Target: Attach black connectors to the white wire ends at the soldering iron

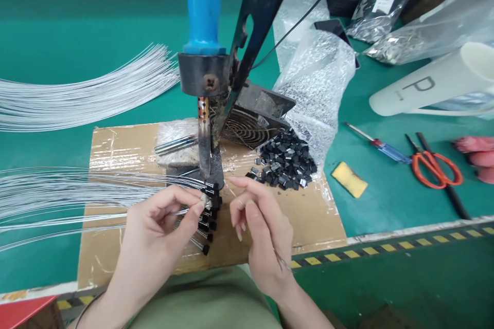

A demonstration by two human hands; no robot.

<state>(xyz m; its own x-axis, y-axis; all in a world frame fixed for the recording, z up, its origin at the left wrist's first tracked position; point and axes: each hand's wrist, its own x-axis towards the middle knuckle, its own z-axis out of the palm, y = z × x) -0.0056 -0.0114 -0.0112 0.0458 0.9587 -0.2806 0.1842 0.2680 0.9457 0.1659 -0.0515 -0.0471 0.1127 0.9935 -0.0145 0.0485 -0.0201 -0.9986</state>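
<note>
My left hand is closed in a pinch, thumb against forefinger. Between those fingertips is a small greyish piece, too unclear to name. It lies against a row of black connectors fitted on the ends of thin white wires. To the right of the row, my right hand hovers with its forefinger stretched out and the other fingers loosely bent; nothing is plainly held in it. Just above the connectors hangs the tip of a blue-handled soldering iron, clamped to a black stand.
Cardboard covers the work area. Loose black connectors are heaped beside a fan. Another wire bundle lies at left. Rightward are a yellow sponge, screwdriver, orange-handled scissors and white mug.
</note>
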